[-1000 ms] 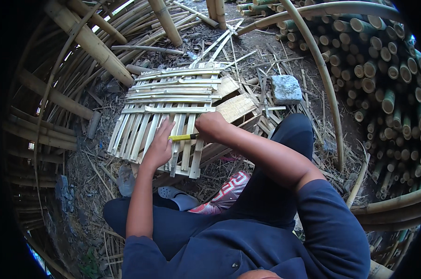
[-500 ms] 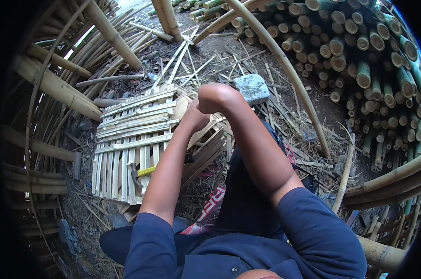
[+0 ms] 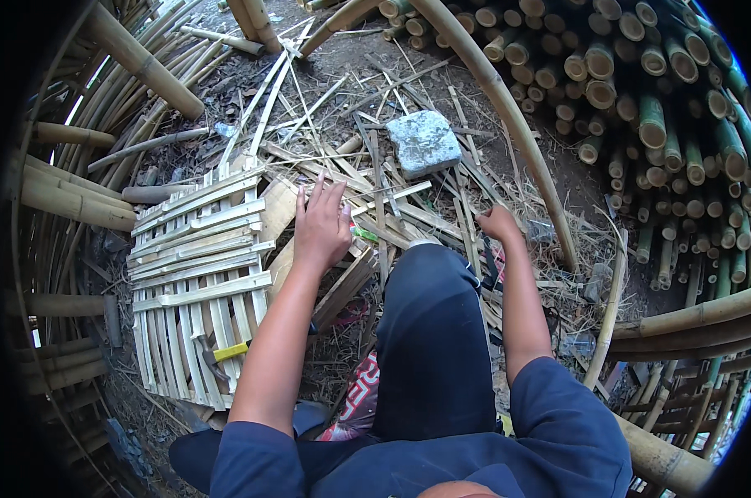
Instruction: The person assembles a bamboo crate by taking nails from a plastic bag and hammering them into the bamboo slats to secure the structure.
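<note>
My left hand (image 3: 321,228) is open, its fingers stretched out over the bamboo scraps beside a wooden block (image 3: 346,286). On the right, past my bent knee, my right hand (image 3: 498,222) is closed low over the scraps; whatever it may hold is hidden. A slatted bamboo panel (image 3: 197,286) lies to the left of my left forearm. On it rests a hammer (image 3: 226,354) with a yellow handle, partly covered by that forearm. Loose bamboo strips (image 3: 409,214) are spread between my hands.
A pale stone block (image 3: 424,143) sits on the ground ahead. Cut green bamboo poles (image 3: 641,124) are stacked at the far right. A curved bamboo pole (image 3: 508,116) arches in front of them, and thick bamboo posts (image 3: 147,62) stand at the left.
My hands, close together near the panel before, are now apart. The right hand has moved far to the right, and the left hand's fingers have spread. The view has shifted slightly rightward.
</note>
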A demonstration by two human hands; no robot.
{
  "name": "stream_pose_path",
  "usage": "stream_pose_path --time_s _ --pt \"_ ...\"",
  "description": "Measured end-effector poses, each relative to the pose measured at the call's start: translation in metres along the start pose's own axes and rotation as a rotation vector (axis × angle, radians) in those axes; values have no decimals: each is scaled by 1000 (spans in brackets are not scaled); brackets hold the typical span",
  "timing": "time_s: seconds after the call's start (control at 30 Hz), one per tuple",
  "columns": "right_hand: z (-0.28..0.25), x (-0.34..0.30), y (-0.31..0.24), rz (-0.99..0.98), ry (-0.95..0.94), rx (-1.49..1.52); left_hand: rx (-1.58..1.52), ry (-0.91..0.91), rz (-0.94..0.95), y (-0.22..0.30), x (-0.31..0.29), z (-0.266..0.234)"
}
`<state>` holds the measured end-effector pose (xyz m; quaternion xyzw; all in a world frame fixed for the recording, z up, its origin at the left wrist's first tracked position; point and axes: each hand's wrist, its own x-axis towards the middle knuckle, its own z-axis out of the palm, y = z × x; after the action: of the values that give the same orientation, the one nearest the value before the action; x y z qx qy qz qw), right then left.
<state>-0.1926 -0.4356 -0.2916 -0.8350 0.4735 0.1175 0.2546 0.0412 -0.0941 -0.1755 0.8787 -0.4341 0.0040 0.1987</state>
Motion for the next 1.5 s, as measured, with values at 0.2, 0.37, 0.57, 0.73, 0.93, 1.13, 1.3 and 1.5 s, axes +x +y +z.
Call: stream_pose_path --time_s 0.2,0.37,0.57,0.73,0.93,1.13,1.3,1.5 --pt "116 41 27 222 -11 82 2 1 -10 -5 -2 -3" --pt "161 51 38 288 163 93 16 -15 -44 -6 0 -2" --pt "155 49 51 188 73 94 18 -24 -55 -7 -2 0" --pt "139 53 51 122 30 82 11 -39 -39 0 3 -1" --pt "99 56 67 244 431 83 29 -36 -34 -2 3 -2" --pt "74 86 102 220 196 -147 27 -56 -66 -3 1 -4" --pt "60 111 119 270 190 -291 21 -62 -57 0 4 -5" --pt "46 114 115 258 7 -284 26 -69 -61 -3 3 -5"
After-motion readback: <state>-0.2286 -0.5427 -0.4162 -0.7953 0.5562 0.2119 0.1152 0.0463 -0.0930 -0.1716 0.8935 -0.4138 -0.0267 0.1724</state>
